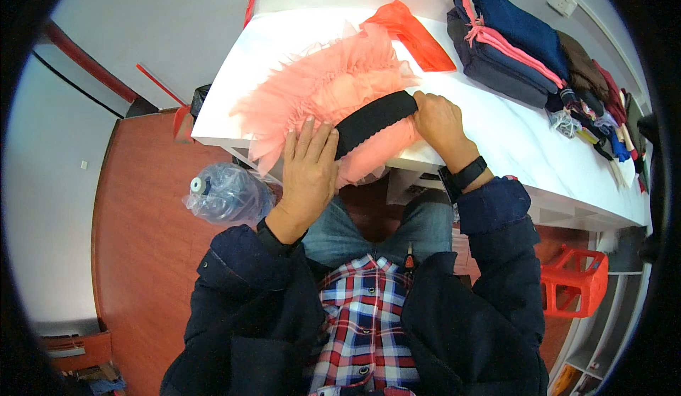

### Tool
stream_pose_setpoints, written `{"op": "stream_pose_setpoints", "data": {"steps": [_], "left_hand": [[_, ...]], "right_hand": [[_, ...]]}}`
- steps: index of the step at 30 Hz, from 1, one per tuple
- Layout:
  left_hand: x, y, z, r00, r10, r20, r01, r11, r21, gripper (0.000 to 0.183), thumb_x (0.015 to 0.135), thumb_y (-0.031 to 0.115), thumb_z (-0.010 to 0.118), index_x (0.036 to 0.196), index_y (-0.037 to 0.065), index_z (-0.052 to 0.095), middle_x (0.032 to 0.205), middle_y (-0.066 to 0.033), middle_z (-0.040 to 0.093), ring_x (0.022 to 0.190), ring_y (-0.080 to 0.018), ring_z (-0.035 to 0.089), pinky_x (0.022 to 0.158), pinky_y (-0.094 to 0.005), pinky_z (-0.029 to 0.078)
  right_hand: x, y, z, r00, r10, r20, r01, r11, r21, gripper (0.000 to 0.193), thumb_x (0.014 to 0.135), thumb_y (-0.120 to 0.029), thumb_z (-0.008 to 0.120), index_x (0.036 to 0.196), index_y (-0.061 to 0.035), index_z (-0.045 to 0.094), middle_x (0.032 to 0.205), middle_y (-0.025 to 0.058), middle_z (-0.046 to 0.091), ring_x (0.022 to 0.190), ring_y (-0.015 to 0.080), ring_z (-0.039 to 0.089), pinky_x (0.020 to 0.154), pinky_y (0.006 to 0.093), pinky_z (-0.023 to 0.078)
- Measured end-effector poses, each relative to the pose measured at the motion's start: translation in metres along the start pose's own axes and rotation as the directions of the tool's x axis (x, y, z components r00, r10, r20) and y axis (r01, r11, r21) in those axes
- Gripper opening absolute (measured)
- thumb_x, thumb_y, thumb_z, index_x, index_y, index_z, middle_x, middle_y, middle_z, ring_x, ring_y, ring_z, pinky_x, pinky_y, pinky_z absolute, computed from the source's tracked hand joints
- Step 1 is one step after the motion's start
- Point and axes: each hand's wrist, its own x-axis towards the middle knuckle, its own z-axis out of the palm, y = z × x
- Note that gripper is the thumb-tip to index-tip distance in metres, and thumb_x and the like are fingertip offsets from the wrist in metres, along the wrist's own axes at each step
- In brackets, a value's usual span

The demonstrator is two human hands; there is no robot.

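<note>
White, faintly marbled tabletop (511,130) spans ten to three o'clock before me, above a red-brown floor (142,204). Nearest, at twelve o'clock, lies a ruffled peach tulle skirt (319,87), its near folds spilling over the tabletop's edge toward my lap. Along it slants a wide black fabric waistband (376,121) with a scalloped lower edge. My left hand (310,165), at eleven o'clock, has its fingers straight and slightly apart, laid over the band's left end; its thumb is hidden. My right hand (436,123), at one o'clock, has its fingers curled tight around the other end. Should the right pull harder than those flat fingers press, I judge the band could slip out from under them and bunch. The overhanging tulle could drag the skirt lapward if I eased off, and loose ruffles could get trapped under the band. Farther out, just past twelve, lies a sheer orange-red cloth (422,38); at one o'clock, a stack of dark folded garments (507,59).
</note>
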Motion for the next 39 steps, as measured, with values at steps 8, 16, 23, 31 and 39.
{"op": "stream_pose_setpoints", "data": {"steps": [8,16,23,31,39], "left_hand": [[0.016,-0.029,0.014,0.979,0.078,-0.190,-0.077,0.997,0.012,0.036,0.080,0.002,0.063,0.115,0.001,0.070,0.124,-0.0113,0.065,0.126,-0.0348,0.056,0.117,-0.0579,0.034],[-0.014,0.001,0.004,0.995,0.023,0.102,-0.022,1.000,-0.016,0.106,0.067,0.036,0.089,0.156,0.002,0.042,0.163,-0.0230,0.035,0.152,-0.0439,0.032,0.124,-0.0648,0.018],[0.001,-0.013,0.001,0.991,0.135,0.014,-0.136,0.987,0.089,0.064,0.074,0.001,0.067,0.138,0.007,0.062,0.142,-0.0122,0.059,0.139,-0.0318,0.051,0.123,-0.0663,0.021],[0.067,-0.010,-0.103,0.920,0.061,-0.387,-0.031,0.996,0.083,0.085,0.079,0.034,0.088,0.148,0.001,0.051,0.149,-0.0190,0.054,0.142,-0.0370,0.049,0.123,-0.0566,0.027],[0.064,-0.049,-0.058,0.829,-0.485,0.278,0.398,0.163,-0.903,0.081,0.100,0.044,0.070,0.155,-0.006,0.038,0.153,-0.0169,0.050,0.137,-0.0213,0.050,0.115,-0.0401,0.042]], "right_hand": [[-0.006,0.004,-0.015,0.992,0.012,0.129,-0.008,0.999,-0.037,0.016,0.088,-0.019,0.068,0.095,-0.0050,0.070,0.092,0.0197,0.071,0.090,0.0390,0.071,0.077,0.0488,0.058],[-0.036,-0.036,-0.051,0.924,-0.336,-0.184,0.362,0.923,0.133,0.074,0.080,-0.029,0.079,0.146,-0.0093,0.052,0.141,0.0217,0.053,0.136,0.0400,0.049,0.112,0.0568,0.039],[-0.032,-0.082,-0.015,0.912,-0.410,-0.012,0.407,0.908,-0.094,0.079,0.080,-0.019,0.076,0.153,-0.0130,0.048,0.146,0.0142,0.055,0.139,0.0331,0.048,0.119,0.0577,0.030],[0.007,-0.055,-0.099,0.955,-0.192,-0.226,0.297,0.614,0.732,0.039,0.085,-0.005,0.071,0.124,-0.0015,0.069,0.122,0.0140,0.073,0.113,0.0276,0.069,0.100,0.0373,0.053],[-0.005,0.019,-0.109,0.962,0.003,0.273,-0.244,-0.438,0.865,0.035,0.102,-0.015,0.064,0.131,0.0034,0.064,0.120,0.0092,0.073,0.100,0.0186,0.073,0.086,0.0325,0.061]]}}
